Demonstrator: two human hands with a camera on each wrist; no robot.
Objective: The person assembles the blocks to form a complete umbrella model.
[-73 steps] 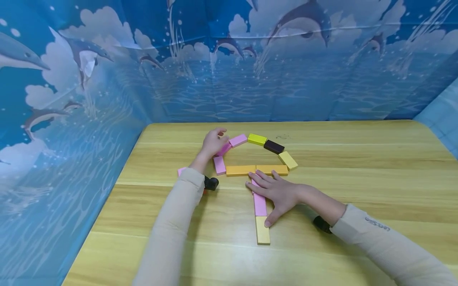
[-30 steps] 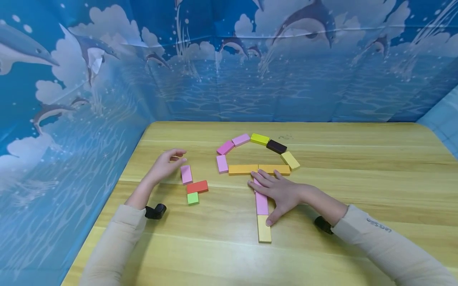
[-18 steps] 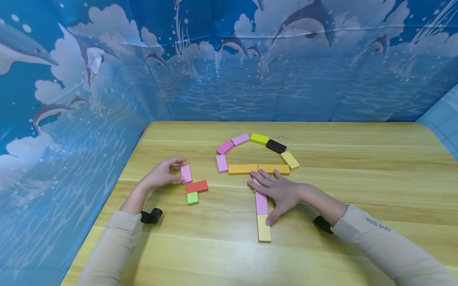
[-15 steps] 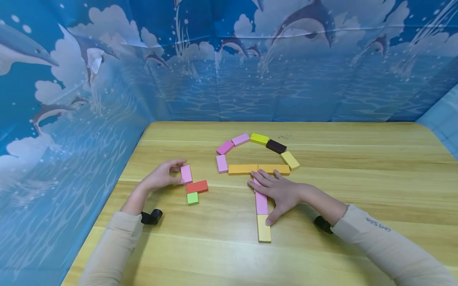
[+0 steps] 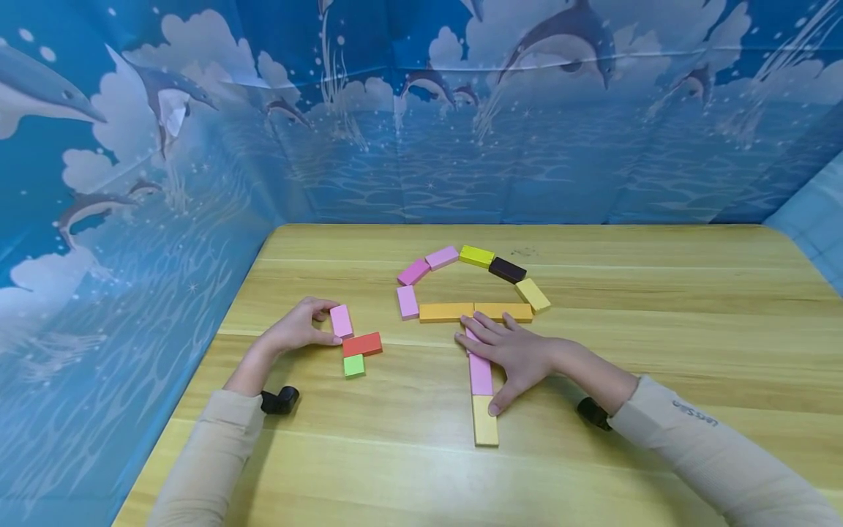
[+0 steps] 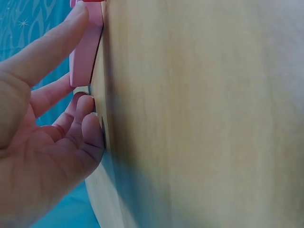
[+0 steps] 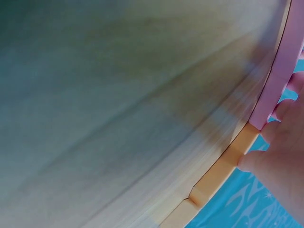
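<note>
At the left of the table, my left hand point(image 5: 296, 326) pinches a pink block point(image 5: 341, 320) between thumb and index finger, one at each end. The left wrist view shows the same pink block point(image 6: 88, 57) close at the tabletop, the other fingers curled below it. A red block point(image 5: 362, 344) lies right at its near end, with a green block point(image 5: 354, 366) just in front. My right hand point(image 5: 516, 359) rests with fingers spread over a column of pink blocks point(image 5: 481, 375). Its thumb touches the pale yellow block point(image 5: 486, 424) at the column's near end.
Two orange blocks point(image 5: 446, 312) form a bar across the column's far end. Above it curves an arc of pink point(image 5: 413, 271), yellow point(image 5: 476, 255), black point(image 5: 507, 270) and pale yellow point(image 5: 533, 296) blocks. A blue dolphin-print curtain point(image 5: 421, 168) borders the wooden table point(image 5: 658, 329).
My left hand has left the arc's left side, moved left and toward me, and taken the loose pink block between thumb and finger. The right hand has stayed in place.
</note>
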